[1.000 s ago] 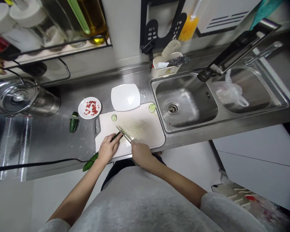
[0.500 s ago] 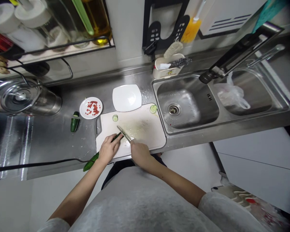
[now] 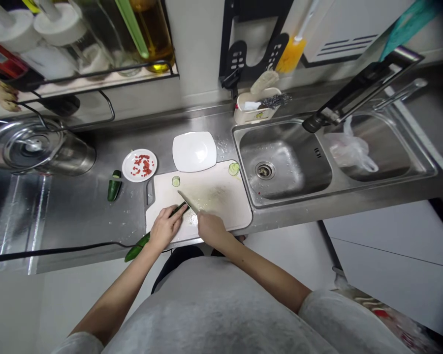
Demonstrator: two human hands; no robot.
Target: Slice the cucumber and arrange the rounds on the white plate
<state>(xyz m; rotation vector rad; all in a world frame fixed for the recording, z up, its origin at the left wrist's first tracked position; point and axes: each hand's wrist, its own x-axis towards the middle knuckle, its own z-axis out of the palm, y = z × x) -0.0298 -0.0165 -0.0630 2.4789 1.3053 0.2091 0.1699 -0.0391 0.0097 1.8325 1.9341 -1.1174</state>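
Observation:
My left hand (image 3: 164,227) presses a piece of dark green cucumber (image 3: 178,210) against the white cutting board (image 3: 236,199), its fingers closed over it. In my right hand (image 3: 210,227) is the handle of a knife (image 3: 188,202), whose blade lies against the cucumber's right end. A few round cucumber slices (image 3: 175,181) sit near the board's upper left, and more pale slices (image 3: 234,169) lie at its upper right corner. Beneath my left wrist, another length of cucumber (image 3: 137,249) sticks out at the counter's front edge.
Behind the board stands a white square plate (image 3: 194,151). Left of it are a small plate (image 3: 130,171) with red bits, cut cucumber ends (image 3: 114,190) and a steel pot (image 3: 74,155). A black cable (image 3: 77,248) crosses the counter. The sink (image 3: 288,184) is on the right.
The knife's handle end and my right hand have shifted slightly left. My left hand stays on the cucumber. The whole view has moved a little.

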